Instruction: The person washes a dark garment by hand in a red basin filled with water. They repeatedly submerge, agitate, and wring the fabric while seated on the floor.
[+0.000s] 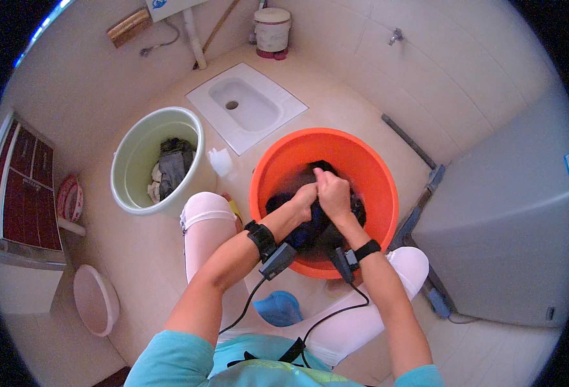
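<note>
Dark wet clothing (308, 230) lies in murky water inside a round orange plastic tub (381, 188) between my knees. Over its middle, my left hand (305, 199) is closed on a bunched part of the dark cloth. My right hand (333, 192) grips the same cloth, thumb pointing up, right against the left. The fingers' undersides and the cloth within the fists are mostly hidden. Each wrist wears a black strap with a small cabled device.
A pale green bucket (125, 169) with dark and light clothes (174, 167) stands left. Ahead is a squat toilet (255, 104). A grey appliance (497, 242) stands right, a blue plastic item (279, 308) below the tub, and a pink basin (95, 300) leans left.
</note>
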`<state>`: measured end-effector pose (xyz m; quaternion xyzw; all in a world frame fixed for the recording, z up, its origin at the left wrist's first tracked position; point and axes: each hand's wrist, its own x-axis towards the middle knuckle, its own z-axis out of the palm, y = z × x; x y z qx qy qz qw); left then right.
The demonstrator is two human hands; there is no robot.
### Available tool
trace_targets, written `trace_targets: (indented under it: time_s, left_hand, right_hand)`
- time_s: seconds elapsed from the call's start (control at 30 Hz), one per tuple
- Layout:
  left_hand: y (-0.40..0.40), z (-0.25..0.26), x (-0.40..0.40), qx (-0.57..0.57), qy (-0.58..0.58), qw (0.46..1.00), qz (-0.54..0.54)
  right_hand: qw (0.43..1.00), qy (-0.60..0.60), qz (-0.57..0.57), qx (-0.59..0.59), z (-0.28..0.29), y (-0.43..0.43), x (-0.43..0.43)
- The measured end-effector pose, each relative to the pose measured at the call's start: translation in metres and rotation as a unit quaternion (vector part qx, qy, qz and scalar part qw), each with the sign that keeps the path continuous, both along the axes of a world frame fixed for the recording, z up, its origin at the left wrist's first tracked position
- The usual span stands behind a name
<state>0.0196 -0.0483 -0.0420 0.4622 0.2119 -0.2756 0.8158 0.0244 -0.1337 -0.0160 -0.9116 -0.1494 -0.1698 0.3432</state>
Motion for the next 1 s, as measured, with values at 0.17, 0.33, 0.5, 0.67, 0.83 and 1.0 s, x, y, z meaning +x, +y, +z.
trace_targets:
  time_s: [0.17, 0.33, 0.5, 0.67, 0.83, 1.0]
  left_hand:
    - [0.005, 0.031, -0.001, 0.022, 0.028, 0.999, -0.034]
    - [0.015, 0.012, 0.01, -0.008, -0.031, 0.999, 0.014]
    - [0.007, 0.019, 0.005, 0.008, 0.006, 0.997, -0.074]
    - [0.016, 0.052, 0.015, 0.114, -0.127, 0.98, -0.103]
    - [0.038, 0.05, 0.029, 0.113, -0.135, 0.982, -0.063]
    - [0.05, 0.025, 0.029, 0.28, -0.282, 0.855, -0.333]
  right_hand:
    - [0.997, 0.03, -0.052, 0.049, 0.013, -0.008, 0.009]
    - [0.997, -0.028, 0.047, 0.048, 0.017, 0.007, -0.015]
    - [0.995, 0.027, -0.093, 0.016, 0.009, -0.014, 0.008]
    - [0.872, 0.3, 0.124, 0.367, 0.017, -0.036, 0.021]
    - [0.886, 0.369, 0.135, 0.245, 0.024, -0.05, 0.015]
    - [0.867, 0.355, 0.052, 0.347, -0.002, -0.076, 0.039]
